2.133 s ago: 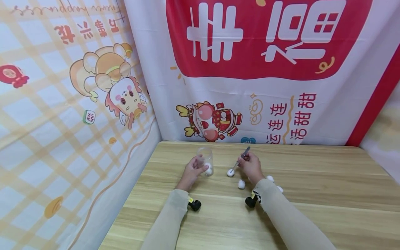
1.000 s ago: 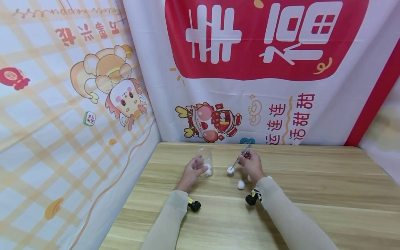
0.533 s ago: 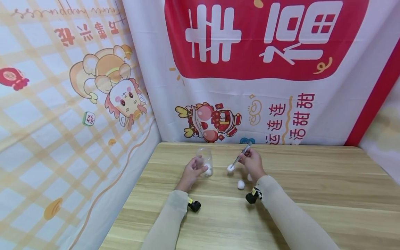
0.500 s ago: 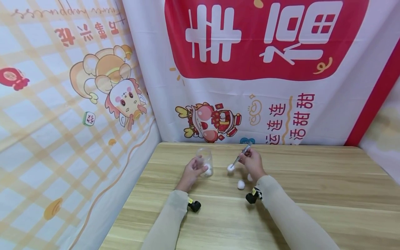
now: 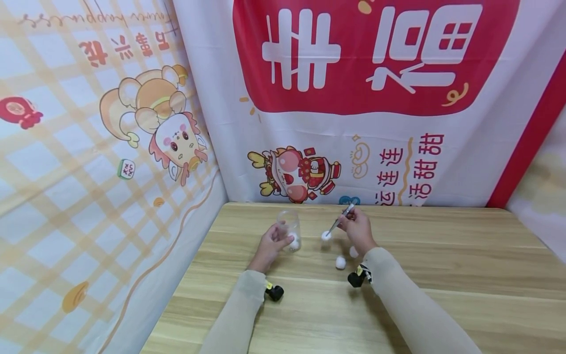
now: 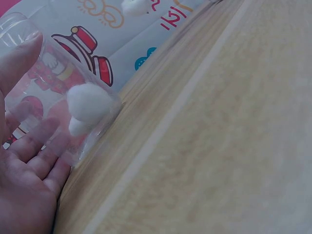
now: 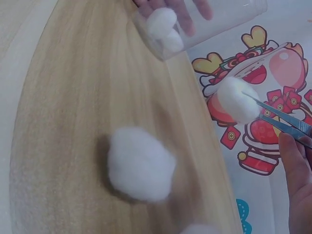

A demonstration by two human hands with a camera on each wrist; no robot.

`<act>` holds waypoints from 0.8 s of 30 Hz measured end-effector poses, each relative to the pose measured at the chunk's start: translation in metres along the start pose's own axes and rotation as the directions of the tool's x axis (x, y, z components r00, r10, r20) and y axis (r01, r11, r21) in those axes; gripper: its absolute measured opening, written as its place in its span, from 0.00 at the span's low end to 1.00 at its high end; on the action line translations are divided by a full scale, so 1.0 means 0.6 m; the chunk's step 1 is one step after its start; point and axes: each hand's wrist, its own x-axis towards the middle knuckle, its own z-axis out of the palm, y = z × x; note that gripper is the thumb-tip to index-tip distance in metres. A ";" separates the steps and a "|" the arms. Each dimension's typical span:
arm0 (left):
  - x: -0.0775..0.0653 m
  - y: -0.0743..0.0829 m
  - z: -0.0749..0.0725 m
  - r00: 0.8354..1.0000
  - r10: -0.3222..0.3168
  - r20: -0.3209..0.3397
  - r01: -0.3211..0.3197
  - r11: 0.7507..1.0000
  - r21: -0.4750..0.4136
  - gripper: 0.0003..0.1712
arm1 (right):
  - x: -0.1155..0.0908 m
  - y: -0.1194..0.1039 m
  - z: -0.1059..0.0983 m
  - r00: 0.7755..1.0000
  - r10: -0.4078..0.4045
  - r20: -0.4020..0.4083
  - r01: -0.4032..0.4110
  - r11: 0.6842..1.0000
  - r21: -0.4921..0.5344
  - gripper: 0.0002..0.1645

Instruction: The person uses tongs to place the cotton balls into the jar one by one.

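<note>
My left hand [image 5: 270,247] holds a clear plastic cup [image 5: 288,218] at the left of the table, thumb and fingers on either side. Two white cotton balls [image 6: 89,104] show in its bottom in the left wrist view. My right hand [image 5: 359,233] pinches metal tweezers [image 5: 342,219], whose tips grip another cotton ball [image 5: 326,236]. That ball hangs above the table, a short way right of the cup and apart from it. Beneath the right hand lie a loose cotton ball [image 5: 340,262] and a second cotton ball [image 5: 353,251], partly covered by the hand.
The wooden table [image 5: 300,314] meets a white and red printed cloth [image 5: 287,98] at its back edge. A checked cloth wall [image 5: 132,216] borders the left side. Black wrist cameras [image 5: 275,293] sit at both cuffs.
The tweezers have lifted the cotton ball from the table, and the right hand has risen slightly. Two cotton balls once visible right of the right wrist are now out of sight. The cup stays put.
</note>
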 end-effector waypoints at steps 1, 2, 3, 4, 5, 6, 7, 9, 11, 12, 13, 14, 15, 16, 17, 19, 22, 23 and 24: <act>0.000 0.000 0.000 1.000 0.002 0.001 -0.002 1.000 -0.001 0.46 | 0.000 -0.002 0.000 1.000 -0.006 0.003 0.006 1.000 0.000 0.13; 0.000 0.000 0.000 1.000 0.003 0.001 -0.003 1.000 -0.002 0.46 | 0.000 -0.003 0.000 1.000 -0.010 0.005 0.010 1.000 0.007 0.14; 0.000 0.000 0.000 1.000 0.004 0.001 -0.004 1.000 0.000 0.46 | 0.000 -0.005 0.000 1.000 -0.015 0.007 0.015 1.000 0.009 0.14; 0.000 0.000 0.000 1.000 0.005 0.001 -0.005 1.000 0.000 0.47 | 0.000 -0.008 0.000 1.000 -0.017 0.009 0.017 1.000 0.011 0.14; 0.000 0.000 0.000 1.000 0.004 0.001 -0.004 1.000 0.001 0.47 | 0.000 -0.010 0.000 1.000 -0.019 0.012 0.019 1.000 0.010 0.14; 0.000 0.000 0.000 1.000 0.005 0.002 -0.005 1.000 0.002 0.47 | 0.000 -0.013 0.000 1.000 -0.020 0.013 0.020 1.000 0.011 0.14; 0.000 0.001 0.000 1.000 0.004 0.001 -0.004 1.000 0.002 0.47 | 0.000 -0.016 0.000 1.000 -0.018 0.011 0.017 1.000 0.009 0.14; -0.001 0.002 0.000 1.000 -0.002 0.000 0.002 1.000 0.004 0.46 | -0.001 -0.021 0.001 1.000 -0.008 0.007 0.008 1.000 0.007 0.14; -0.001 0.004 0.001 1.000 -0.008 -0.004 0.008 1.000 0.006 0.46 | -0.002 -0.027 0.002 1.000 -0.002 0.003 0.002 1.000 0.005 0.15; -0.001 0.004 0.001 1.000 -0.010 -0.005 0.010 1.000 0.006 0.46 | -0.002 -0.029 0.003 1.000 0.000 0.000 0.000 1.000 0.006 0.15; -0.002 0.005 0.001 1.000 -0.012 -0.007 0.012 1.000 0.006 0.45 | -0.002 -0.032 0.003 1.000 -0.001 0.000 0.001 1.000 0.004 0.16; -0.002 0.005 0.001 1.000 -0.014 -0.009 0.014 1.000 0.007 0.45 | -0.002 -0.034 0.004 1.000 0.001 -0.002 -0.001 1.000 0.005 0.16; -0.002 0.005 0.002 1.000 -0.014 -0.011 0.014 1.000 0.007 0.45 | -0.001 -0.037 0.005 1.000 0.003 -0.004 -0.003 1.000 0.008 0.16; -0.002 0.005 0.002 1.000 -0.013 -0.011 0.013 1.000 0.007 0.46 | -0.001 -0.039 0.005 1.000 0.003 -0.005 -0.003 1.000 0.008 0.16; -0.001 0.005 0.002 1.000 -0.011 -0.011 0.011 1.000 0.007 0.46 | 0.000 -0.041 0.006 1.000 0.005 -0.005 -0.005 1.000 0.011 0.17; -0.001 0.004 0.002 1.000 -0.006 -0.007 0.006 1.000 0.008 0.46 | 0.001 -0.045 0.007 1.000 0.007 -0.011 -0.007 1.000 0.016 0.18; 0.001 0.002 0.001 1.000 0.009 0.001 -0.009 1.000 0.011 0.46 | 0.002 -0.050 0.010 1.000 0.006 -0.018 -0.005 1.000 0.031 0.17; 0.001 0.001 0.000 1.000 0.015 0.004 -0.015 1.000 0.012 0.46 | 0.002 -0.051 0.011 1.000 0.001 -0.020 0.000 0.999 0.034 0.16; 0.002 0.000 0.000 1.000 0.021 0.007 -0.021 1.000 0.011 0.46 | 0.002 -0.053 0.012 1.000 -0.003 -0.021 0.004 0.999 0.036 0.16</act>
